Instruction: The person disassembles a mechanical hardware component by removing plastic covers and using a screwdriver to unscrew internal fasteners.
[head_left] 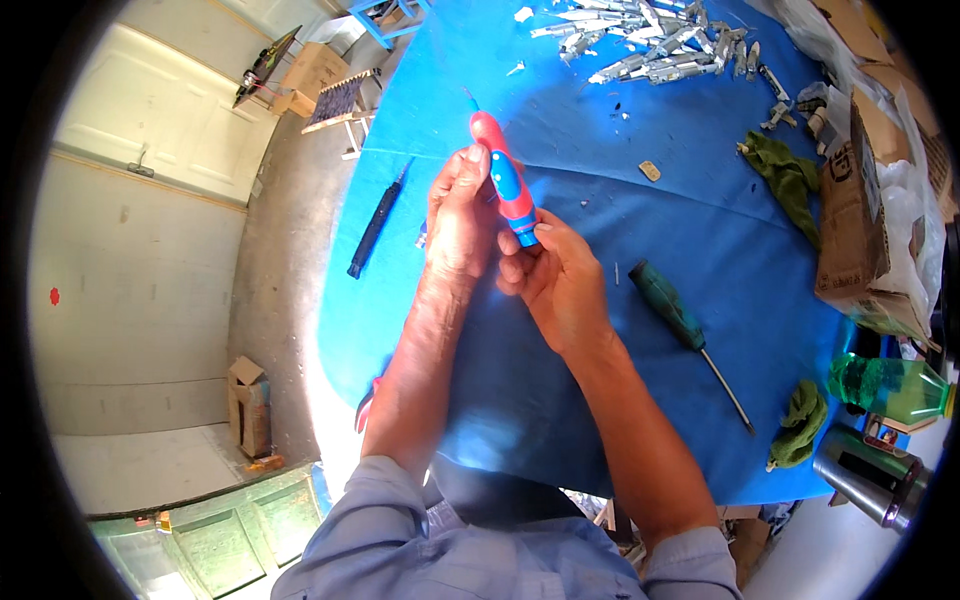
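Note:
A red and blue handheld tool (517,196), shaped like a small electric screwdriver, stands tilted over the middle of the blue-covered table. Its thin tip points away from me. My left hand (460,215) grips the body from the left, thumb along its side. At the near end, the fingers of my right hand (560,275) close around the blue end. A black pen-like screwdriver (376,228) lies left of my left hand. To the right of my right hand rests a green-handled screwdriver (668,303), its shaft toward the near right. A tiny metal pin (616,273) lies between them.
Several silver metal parts (665,45) are heaped at the far right. A small tan piece (650,171) lies nearer. Along the right edge are a green cloth (782,178), a cardboard box (850,230), a green bottle (885,384) and a metal cup (868,474).

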